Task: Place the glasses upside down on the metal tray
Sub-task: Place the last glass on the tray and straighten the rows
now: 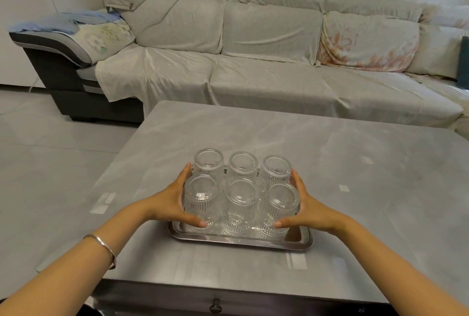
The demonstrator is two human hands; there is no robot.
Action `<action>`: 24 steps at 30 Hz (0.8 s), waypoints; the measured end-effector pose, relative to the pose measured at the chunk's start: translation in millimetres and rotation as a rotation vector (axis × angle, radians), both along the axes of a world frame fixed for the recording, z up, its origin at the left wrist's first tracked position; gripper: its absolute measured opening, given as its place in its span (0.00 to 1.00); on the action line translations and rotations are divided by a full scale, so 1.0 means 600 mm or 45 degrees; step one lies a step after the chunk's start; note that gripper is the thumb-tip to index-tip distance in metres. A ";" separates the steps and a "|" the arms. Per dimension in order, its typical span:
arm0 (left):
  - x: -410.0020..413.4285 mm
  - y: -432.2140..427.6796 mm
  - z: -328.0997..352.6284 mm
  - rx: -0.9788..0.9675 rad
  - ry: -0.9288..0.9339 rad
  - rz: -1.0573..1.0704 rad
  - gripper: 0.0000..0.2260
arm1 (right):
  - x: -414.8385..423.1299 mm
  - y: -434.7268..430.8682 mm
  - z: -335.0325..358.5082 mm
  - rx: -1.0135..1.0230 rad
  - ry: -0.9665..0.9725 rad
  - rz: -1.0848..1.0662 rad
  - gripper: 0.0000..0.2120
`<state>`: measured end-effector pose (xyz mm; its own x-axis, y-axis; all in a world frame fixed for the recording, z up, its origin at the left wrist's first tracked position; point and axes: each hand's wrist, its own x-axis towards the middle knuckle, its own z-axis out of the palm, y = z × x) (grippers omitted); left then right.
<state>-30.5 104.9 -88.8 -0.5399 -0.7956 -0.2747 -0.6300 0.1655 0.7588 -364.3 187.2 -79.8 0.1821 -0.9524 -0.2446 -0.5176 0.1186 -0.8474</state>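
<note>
Several clear ribbed glasses (pixel 239 204) stand upside down in two rows on the metal tray (pixel 243 241), which lies on the grey table. My left hand (pixel 170 201) presses against the left side of the group, thumb on the front-left glass (pixel 199 201) and fingers reaching toward the back-left glass (pixel 208 163). My right hand (pixel 304 208) mirrors it on the right side, thumb on the front-right glass (pixel 280 208) and fingers beside the back-right glass (pixel 276 170). Both hands cup the outer glasses; none is lifted.
The grey marble-look table (pixel 330 163) has a drawer knob (pixel 215 305) at its near edge. A long sofa (pixel 253 62) draped in pale cloth stands behind the table. Grey floor (pixel 50 151) lies to the left.
</note>
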 end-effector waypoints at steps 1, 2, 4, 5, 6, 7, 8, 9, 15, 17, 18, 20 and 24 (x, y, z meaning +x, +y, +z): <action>-0.001 -0.002 -0.001 -0.003 0.006 -0.006 0.67 | 0.000 -0.001 -0.002 0.006 -0.005 0.009 0.67; -0.003 -0.003 0.000 -0.010 0.021 -0.013 0.67 | 0.001 -0.002 -0.004 0.009 -0.009 0.012 0.67; -0.009 -0.005 0.000 -0.023 0.057 -0.024 0.67 | 0.003 -0.002 -0.008 0.008 -0.010 -0.002 0.67; -0.012 -0.005 0.000 -0.015 0.070 -0.022 0.67 | 0.004 -0.001 -0.009 0.006 -0.010 -0.012 0.68; -0.014 -0.005 -0.001 0.000 0.080 -0.014 0.67 | 0.005 -0.001 -0.011 0.003 -0.013 -0.018 0.69; -0.015 -0.005 -0.001 0.012 0.090 -0.003 0.67 | 0.006 0.000 -0.012 -0.005 -0.021 -0.020 0.69; -0.015 -0.004 -0.002 0.016 0.098 0.008 0.67 | 0.007 0.001 -0.012 -0.016 -0.030 -0.017 0.68; -0.015 -0.004 -0.002 0.012 0.103 0.018 0.66 | 0.009 0.002 -0.012 -0.026 -0.039 -0.014 0.68; -0.011 0.002 -0.005 -0.001 0.103 0.026 0.64 | 0.016 0.011 -0.014 -0.052 -0.056 -0.058 0.68; -0.011 0.005 -0.005 -0.003 0.109 0.036 0.64 | 0.019 0.015 -0.014 -0.061 -0.035 -0.073 0.67; -0.011 0.007 -0.005 -0.005 0.116 0.042 0.63 | 0.020 0.017 -0.013 -0.067 -0.028 -0.083 0.67; -0.012 0.011 -0.002 -0.012 0.126 0.044 0.63 | 0.022 0.020 -0.010 -0.093 -0.023 -0.104 0.66; -0.012 0.023 0.024 -0.181 0.157 0.117 0.63 | 0.025 0.029 0.011 -0.290 0.054 -0.178 0.62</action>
<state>-37.4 118.7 -74.5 -0.4858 -0.8691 -0.0928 -0.5514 0.2224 0.8040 -349.6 204.6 -73.1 0.0390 -0.9989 -0.0255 -0.5449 0.0001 -0.8385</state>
